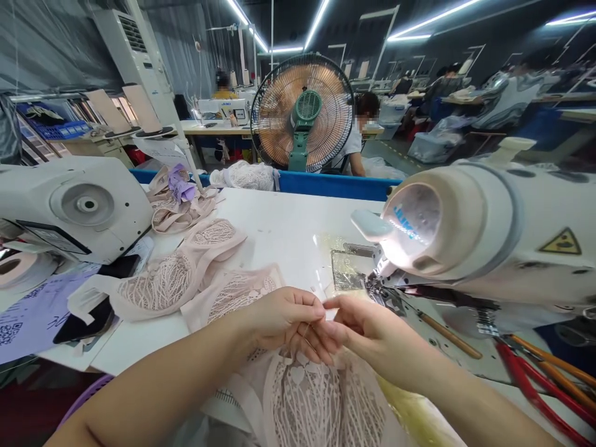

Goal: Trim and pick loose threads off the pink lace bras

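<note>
My left hand [284,323] and my right hand [367,332] meet at the fingertips over a pale pink lace garment piece [316,403] near the table's front edge. Both hands are pinched closed on a fine thread or the fabric's edge; which one is too small to tell. Just to the right stands the white sewing machine head [470,230], with its needle area [377,282] lit close to my right fingers. More pink lace pieces [186,279] lie spread to the left of my left hand.
A second white machine [69,205] sits at the left, with a phone [81,323] and printed paper in front of it. Red-handled pliers [535,385] and wooden-handled tools lie at the right. A standing fan [302,112] and seated people are behind the blue table edge [326,183].
</note>
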`<state>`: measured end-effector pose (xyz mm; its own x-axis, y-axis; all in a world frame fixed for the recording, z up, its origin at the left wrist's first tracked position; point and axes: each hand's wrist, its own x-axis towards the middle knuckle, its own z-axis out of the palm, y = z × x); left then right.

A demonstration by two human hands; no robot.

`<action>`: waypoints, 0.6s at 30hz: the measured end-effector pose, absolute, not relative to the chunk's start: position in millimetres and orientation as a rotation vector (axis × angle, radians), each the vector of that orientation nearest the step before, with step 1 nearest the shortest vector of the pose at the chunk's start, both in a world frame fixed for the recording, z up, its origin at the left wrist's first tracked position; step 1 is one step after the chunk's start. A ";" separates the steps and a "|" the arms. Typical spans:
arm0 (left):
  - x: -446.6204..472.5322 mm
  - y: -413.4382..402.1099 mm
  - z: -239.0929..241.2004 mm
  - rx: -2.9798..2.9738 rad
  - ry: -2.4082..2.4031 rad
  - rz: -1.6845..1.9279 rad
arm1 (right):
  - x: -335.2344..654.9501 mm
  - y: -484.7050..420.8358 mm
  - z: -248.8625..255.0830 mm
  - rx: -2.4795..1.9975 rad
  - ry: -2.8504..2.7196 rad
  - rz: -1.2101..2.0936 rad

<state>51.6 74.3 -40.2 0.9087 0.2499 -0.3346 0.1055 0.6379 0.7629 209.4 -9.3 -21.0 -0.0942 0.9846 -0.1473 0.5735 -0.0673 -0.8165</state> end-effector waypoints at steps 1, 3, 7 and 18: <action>51.2 75.0 -40.1 0.875 0.446 0.075 | 211.4 -7.5 -22.0 -1.649 -1.734 1.021; 50.5 76.7 -40.4 0.849 0.462 0.051 | 218.4 -9.1 -23.4 -1.642 -1.767 0.889; 50.4 79.2 -42.3 0.819 0.488 0.045 | 233.9 -20.4 -28.2 -1.728 -1.824 0.617; 50.5 82.5 -42.5 0.868 0.599 0.137 | 267.8 -52.9 -51.8 -1.952 -2.012 0.178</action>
<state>50.5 82.5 -42.5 0.8284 0.3490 -0.4382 0.1234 0.6493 0.7505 267.8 -52.9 -51.8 -0.0055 0.9889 0.1484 0.9476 0.0525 -0.3150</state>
